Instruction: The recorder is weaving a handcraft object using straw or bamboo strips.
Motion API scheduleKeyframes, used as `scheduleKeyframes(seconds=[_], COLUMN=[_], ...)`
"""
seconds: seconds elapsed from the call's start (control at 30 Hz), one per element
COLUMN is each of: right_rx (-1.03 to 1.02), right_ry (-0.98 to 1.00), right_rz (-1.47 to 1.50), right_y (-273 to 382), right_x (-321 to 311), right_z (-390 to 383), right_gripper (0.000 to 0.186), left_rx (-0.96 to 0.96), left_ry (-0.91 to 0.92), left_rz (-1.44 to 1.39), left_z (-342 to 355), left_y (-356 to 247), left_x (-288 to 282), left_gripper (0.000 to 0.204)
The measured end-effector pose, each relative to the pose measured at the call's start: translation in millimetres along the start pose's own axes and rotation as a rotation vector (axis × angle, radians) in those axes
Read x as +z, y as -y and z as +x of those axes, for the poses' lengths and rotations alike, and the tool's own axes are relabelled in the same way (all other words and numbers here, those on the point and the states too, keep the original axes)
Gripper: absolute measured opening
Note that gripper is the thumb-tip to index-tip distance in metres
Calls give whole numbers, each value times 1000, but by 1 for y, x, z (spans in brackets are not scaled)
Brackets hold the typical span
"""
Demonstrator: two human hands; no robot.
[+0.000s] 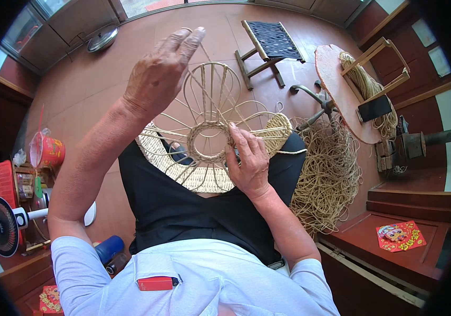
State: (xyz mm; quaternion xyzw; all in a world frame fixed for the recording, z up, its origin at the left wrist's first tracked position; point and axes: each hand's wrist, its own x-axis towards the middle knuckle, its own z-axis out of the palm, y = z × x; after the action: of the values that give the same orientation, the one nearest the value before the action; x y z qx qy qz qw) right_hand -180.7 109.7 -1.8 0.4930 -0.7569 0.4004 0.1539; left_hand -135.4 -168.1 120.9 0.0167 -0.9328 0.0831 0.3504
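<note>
A wire frame (205, 100) with looped spokes lies across my lap, with a small cord-wrapped ring (196, 150) at its middle. A woven cord band (212, 179) curves round its near side and ends in a wider woven part (277, 131) at the right. My left hand (163, 73) is raised above the far left of the frame, its fingers closed on a thin straw-coloured cord (205, 52) that runs down toward the ring. Low at the ring's right side, my right hand (249, 163) grips the rim with its fingers; the fingertips partly cover the weaving there.
A big heap of loose cord (328, 174) lies on the floor to my right. Beyond it stands a round table (331, 68) bearing a cord bundle and a phone (373, 108). A black woven stool (274, 42) is ahead; a fan (1, 226) stands at the left.
</note>
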Motion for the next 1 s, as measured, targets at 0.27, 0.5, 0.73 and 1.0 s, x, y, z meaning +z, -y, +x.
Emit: scheduleKeyframes(seconds=[0.27,0.5,0.73,1.0], right_rx=[11,-15,-42,29], right_ry=[4,14,112,259], right_rz=[16,4,-189,-378], right_y=[-2,-5,1,26], right_x=[3,5,5,7], right_z=[-1,-2,-12,-9], right_gripper=[57,60,79,110], left_rx=[-5,112,-81,-153], left_ry=[99,96,102,43], left_rz=[118,216,-350,-837], left_z=[-4,51,130,160], left_y=[18,7,-53,-77], left_x=[0,12,1,35], left_gripper=[37,23,13,19])
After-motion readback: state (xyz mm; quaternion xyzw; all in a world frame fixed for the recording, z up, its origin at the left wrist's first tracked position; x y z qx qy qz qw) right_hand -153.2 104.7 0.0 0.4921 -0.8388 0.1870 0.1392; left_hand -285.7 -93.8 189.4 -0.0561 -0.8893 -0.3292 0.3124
